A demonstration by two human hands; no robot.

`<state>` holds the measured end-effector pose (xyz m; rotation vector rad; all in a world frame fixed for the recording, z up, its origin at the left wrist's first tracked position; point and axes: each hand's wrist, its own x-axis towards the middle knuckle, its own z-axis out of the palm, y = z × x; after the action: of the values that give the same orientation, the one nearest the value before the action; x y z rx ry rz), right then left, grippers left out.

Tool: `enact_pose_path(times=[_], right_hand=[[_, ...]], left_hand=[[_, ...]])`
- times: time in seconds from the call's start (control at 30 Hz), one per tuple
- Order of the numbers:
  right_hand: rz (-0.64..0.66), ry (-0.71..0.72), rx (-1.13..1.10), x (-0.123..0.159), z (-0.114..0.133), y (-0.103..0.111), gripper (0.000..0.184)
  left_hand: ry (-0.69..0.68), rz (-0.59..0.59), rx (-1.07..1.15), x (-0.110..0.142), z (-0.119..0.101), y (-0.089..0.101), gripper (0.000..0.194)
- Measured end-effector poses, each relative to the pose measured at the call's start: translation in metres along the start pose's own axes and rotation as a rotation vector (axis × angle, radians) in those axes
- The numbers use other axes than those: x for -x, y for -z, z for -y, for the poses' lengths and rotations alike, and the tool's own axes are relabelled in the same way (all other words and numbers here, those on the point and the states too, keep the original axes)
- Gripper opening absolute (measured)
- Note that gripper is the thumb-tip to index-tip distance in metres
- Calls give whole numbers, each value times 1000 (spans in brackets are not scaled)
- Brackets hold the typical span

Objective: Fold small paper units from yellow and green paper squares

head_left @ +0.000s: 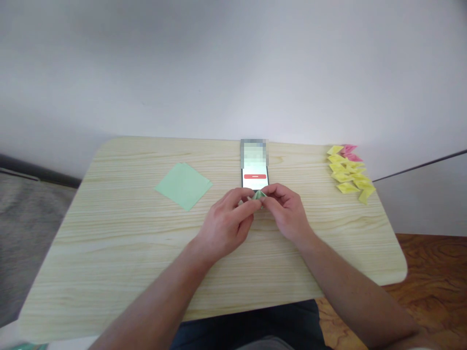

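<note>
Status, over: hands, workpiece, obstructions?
Left hand and right hand both pinching folded green paper. Paper small, partly hidden by fingertips. Phone close beyond it; no obstruction seen between hands.

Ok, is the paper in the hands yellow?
No, the small paper pinched by the left hand and right hand is green, like the flat sheets lying to the left.

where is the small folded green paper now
In the head view, the small folded green paper is near centre, held by the left hand and right hand, just below the lit rectangular phone.
</note>
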<state>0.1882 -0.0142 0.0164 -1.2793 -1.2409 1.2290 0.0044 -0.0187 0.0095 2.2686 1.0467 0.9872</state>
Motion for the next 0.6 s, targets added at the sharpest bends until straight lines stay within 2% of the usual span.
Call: enact_pose_path(times=[0.23, 0.43, 0.6], right_hand=[[-16, 2, -8, 0, -4, -1, 9], [-25, -7, -37, -1, -2, -1, 9], [-9, -68, -91, -2, 2, -1, 12]], left_hand=[[-25, 9, -15, 1, -1, 0, 31], [7, 12, 29, 0, -4, -1, 34], [115, -118, 138, -2, -4, -3, 28]])
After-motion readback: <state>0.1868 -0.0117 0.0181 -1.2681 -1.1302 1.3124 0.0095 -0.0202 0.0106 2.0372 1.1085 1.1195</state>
